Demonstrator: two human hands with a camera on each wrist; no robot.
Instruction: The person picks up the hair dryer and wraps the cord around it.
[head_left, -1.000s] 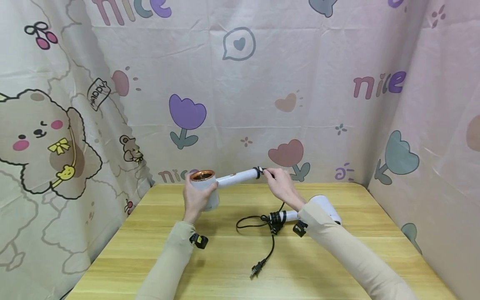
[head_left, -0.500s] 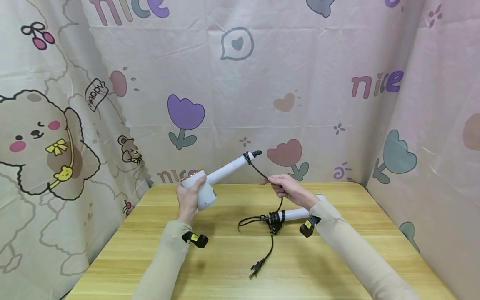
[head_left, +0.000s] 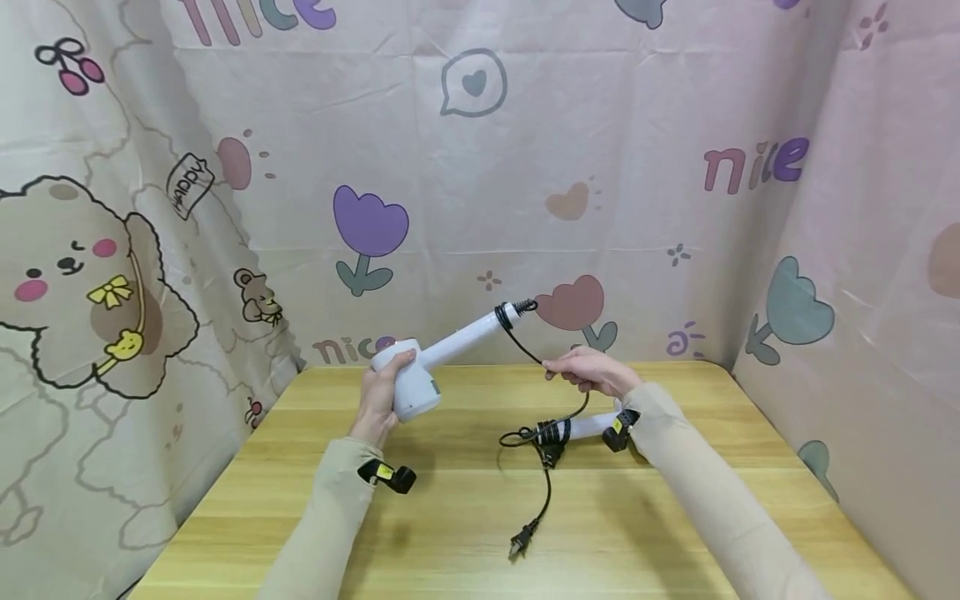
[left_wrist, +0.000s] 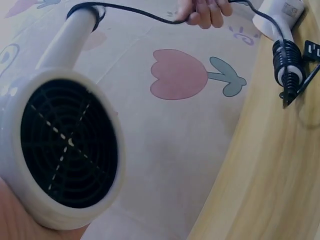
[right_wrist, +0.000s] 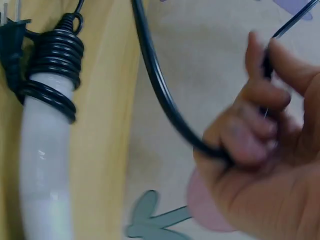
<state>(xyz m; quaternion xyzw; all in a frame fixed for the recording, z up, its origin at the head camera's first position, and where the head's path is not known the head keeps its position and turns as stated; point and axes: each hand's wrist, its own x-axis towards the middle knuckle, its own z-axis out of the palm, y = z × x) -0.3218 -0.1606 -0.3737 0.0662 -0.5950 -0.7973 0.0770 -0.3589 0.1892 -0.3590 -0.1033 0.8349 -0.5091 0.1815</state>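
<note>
My right hand (head_left: 592, 372) has moved right, off the handle (head_left: 461, 342), pinching the cord (head_left: 525, 348), now stretched between; few coils there, so it looks only partly wrapped. Left hand (head_left: 377, 404) grips the dryer (head_left: 417, 390) over the table (head_left: 450, 517), far side, left of centre.

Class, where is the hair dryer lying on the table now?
In the head view, the lying hair dryer is right of centre on the table, below the right hand, black cord wound round one end.
</note>
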